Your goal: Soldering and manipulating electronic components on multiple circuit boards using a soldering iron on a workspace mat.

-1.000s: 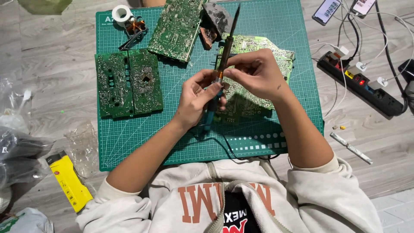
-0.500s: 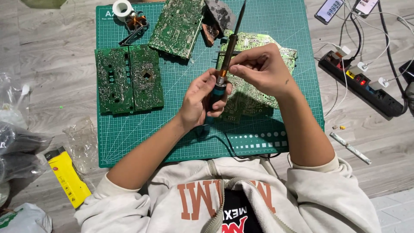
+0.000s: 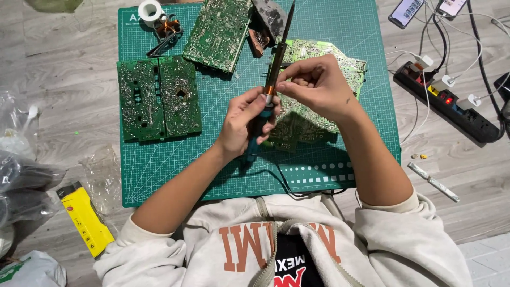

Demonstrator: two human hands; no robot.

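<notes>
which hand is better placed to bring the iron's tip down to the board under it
Left, probably. The left hand grips the soldering iron by its handle, above the pale board. The right hand only pinches near the collar.

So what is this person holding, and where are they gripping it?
A soldering iron. The left hand grips its blue handle; the right hand pinches the shaft just above the orange collar, over the green cutting mat.

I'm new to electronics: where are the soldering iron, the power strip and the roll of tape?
soldering iron (image 3: 260, 119), head view, blue handle.
power strip (image 3: 457, 109), head view, black body.
roll of tape (image 3: 150, 10), head view, white rim.
</notes>
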